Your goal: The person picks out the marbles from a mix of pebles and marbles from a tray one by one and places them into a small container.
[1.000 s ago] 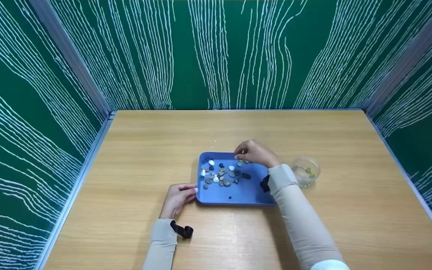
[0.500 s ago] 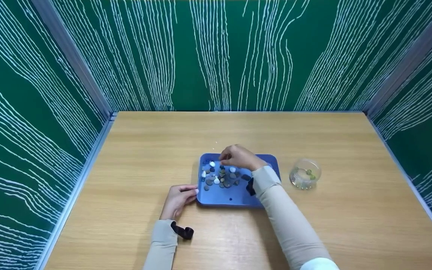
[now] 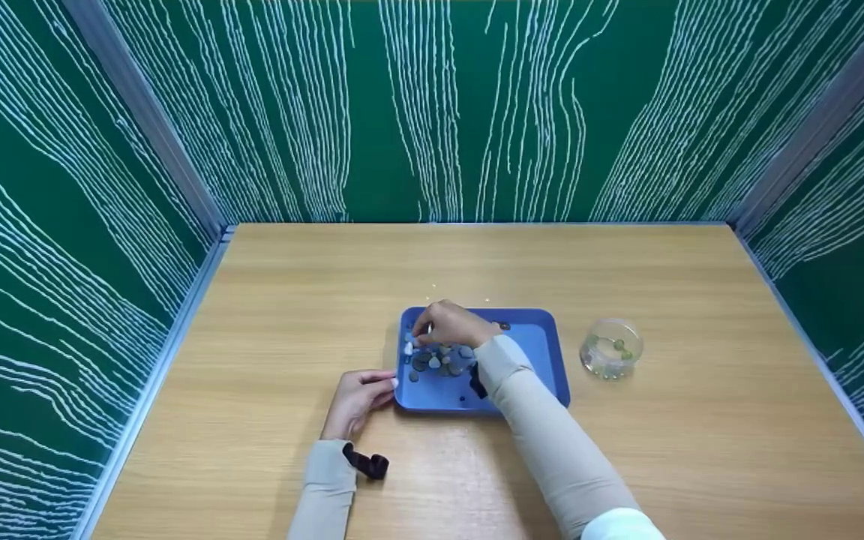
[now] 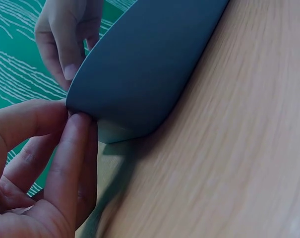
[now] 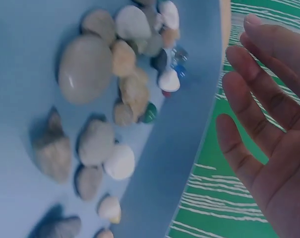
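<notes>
My left hand (image 3: 359,401) holds the left side of a blue tray (image 3: 541,360); in the left wrist view its thumb and forefinger pinch the tray's rim (image 4: 140,59). Over the tray's far left part hangs my right hand (image 3: 454,324), fingers pointing down. The right wrist view shows that hand (image 5: 273,109) with fingers spread and loosely bent, nothing visible in them; the thumb is hidden there. Grey and tan pebbles (image 5: 85,69), white pebbles (image 5: 120,162), a green glass marble (image 5: 149,113) and a blue glass marble (image 5: 178,71) lie in the tray.
A clear round container (image 3: 610,349) with green and yellowish marbles stands right of the tray. Tiny pale bits lie on the wooden table (image 3: 289,300) beyond the tray. Green panels (image 3: 364,112) with white lines enclose the table on the sides and back.
My right hand has moved left across the tray, from its far right part to its far left part. The left hand keeps its place on the rim.
</notes>
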The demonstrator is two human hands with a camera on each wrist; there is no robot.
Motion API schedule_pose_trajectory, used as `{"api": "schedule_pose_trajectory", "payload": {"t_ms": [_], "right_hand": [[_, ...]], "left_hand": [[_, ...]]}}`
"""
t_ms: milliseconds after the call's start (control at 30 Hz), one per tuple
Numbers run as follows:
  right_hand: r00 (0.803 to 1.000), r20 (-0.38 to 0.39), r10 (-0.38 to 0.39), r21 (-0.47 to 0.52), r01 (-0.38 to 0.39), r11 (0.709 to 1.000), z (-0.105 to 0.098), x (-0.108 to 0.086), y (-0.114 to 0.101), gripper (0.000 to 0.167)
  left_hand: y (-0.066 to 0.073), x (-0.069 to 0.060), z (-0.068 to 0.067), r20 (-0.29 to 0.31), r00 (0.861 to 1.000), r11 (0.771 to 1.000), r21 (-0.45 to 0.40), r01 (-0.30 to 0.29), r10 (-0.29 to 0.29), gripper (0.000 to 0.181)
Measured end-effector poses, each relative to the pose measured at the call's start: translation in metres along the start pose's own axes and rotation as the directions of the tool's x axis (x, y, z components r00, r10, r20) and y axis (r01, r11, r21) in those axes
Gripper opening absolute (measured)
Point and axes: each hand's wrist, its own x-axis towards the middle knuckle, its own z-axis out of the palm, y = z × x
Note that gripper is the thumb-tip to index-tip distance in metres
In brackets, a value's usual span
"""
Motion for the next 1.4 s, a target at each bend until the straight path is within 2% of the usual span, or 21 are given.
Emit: {"api": "schedule_pose_trajectory", "payload": {"t_ms": [233, 567, 800, 1200, 1400], "right_hand": [[0.999, 0.029, -0.025, -0.043, 0.026, 0.999, 0.017, 0.008, 0.002, 0.015], [0.999, 0.048, 0.026, -0.106, -0.021, 0.994, 0.026, 0.016, -0.003, 0.010], [0.999, 0.047, 0.024, -0.174, -0.016, 0.985, 0.034, 0.021, -0.003, 0.010], [0.996, 0.052, 0.068, -0.175, -0.058, 0.983, 0.037, 0.021, -0.004, 0.009], [0.997, 0.061, 0.053, -0.183, -0.041, 0.982, 0.038, 0.020, -0.003, 0.010]], "left_hand": [[0.000, 0.001, 0.000, 0.002, 1.000, 1.000, 0.006, 0.012, -0.012, 0.034], [0.001, 0.000, -0.003, -0.002, 1.000, 1.000, 0.014, 0.004, -0.004, 0.034], [0.000, 0.001, -0.003, 0.004, 1.000, 1.000, 0.016, -0.002, 0.002, 0.033], [0.002, 0.000, -0.001, -0.014, 1.000, 1.000, -0.003, 0.012, -0.012, 0.032], [0.001, 0.001, -0.003, -0.009, 1.000, 1.000, -0.002, 0.008, -0.008, 0.032]]}}
